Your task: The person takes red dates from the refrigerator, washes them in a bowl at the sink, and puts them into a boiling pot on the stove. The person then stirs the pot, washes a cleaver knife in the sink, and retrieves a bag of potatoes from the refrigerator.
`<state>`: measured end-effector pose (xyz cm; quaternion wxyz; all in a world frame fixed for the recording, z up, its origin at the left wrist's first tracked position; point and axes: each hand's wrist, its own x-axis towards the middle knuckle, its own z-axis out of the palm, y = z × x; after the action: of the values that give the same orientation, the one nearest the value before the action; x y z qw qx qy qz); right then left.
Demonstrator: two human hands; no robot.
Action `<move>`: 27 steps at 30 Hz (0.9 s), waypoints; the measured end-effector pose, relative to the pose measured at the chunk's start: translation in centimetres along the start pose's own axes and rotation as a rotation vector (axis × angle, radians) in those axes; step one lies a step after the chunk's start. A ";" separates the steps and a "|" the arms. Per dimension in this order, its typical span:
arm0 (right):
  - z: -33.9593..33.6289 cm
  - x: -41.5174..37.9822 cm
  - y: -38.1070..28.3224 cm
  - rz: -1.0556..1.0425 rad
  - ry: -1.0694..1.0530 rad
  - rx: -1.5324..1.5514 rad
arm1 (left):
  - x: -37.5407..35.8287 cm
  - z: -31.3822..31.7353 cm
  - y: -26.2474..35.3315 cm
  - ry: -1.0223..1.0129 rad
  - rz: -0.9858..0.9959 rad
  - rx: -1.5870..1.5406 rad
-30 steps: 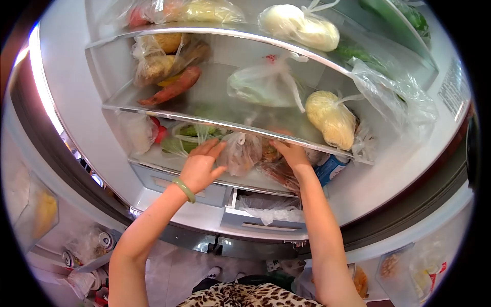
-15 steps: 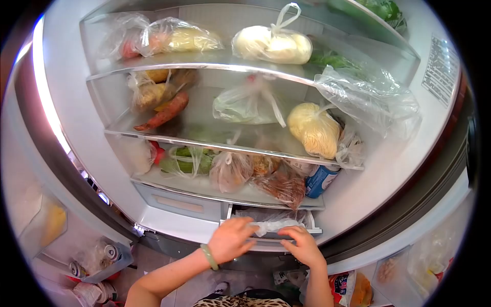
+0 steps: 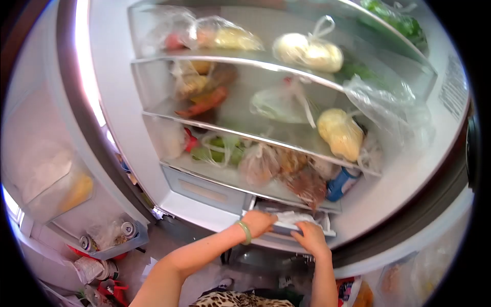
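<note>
A small refrigerator drawer [image 3: 284, 229] at the bottom right of the compartment is partly pulled out, with white plastic bags [image 3: 292, 217] inside it. My left hand [image 3: 259, 223], with a pale green bangle [image 3: 245, 233] at the wrist, has its fingers closed over the left part of the drawer's front edge. On the right part of the same edge my right hand [image 3: 310, 238] is closed, thumb toward the middle. The undersides of the fingers are hidden.
Above the drawer, glass shelves [image 3: 245, 136] hold bagged food, a bag of noodles [image 3: 341, 134] and a blue can [image 3: 341, 184]. An open door [image 3: 36, 128] stands at the left, with cans in its bin [image 3: 128, 244]. A closed drawer [image 3: 204, 190] adjoins.
My hands have come down from hovering with spread fingers above the drawer and now grip its front edge. The view has tilted and shifted left, with some blur.
</note>
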<state>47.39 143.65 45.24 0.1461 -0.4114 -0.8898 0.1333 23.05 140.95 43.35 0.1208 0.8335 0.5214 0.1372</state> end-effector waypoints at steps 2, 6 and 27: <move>-0.1 -0.3 -0.4 -0.008 0.029 0.003 | 0.0 -0.9 0.7 -0.056 -0.067 -0.009; -1.3 -1.7 -1.6 0.032 -0.071 0.060 | -1.5 -1.3 1.8 -0.064 0.003 -0.054; -3.6 -3.6 -1.8 0.350 0.037 0.186 | -2.7 -3.3 2.3 0.143 0.001 -0.336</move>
<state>49.71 140.22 48.63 0.1746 -0.5468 -0.7857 0.2308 22.69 137.72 46.92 0.2207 0.7899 0.4981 0.2814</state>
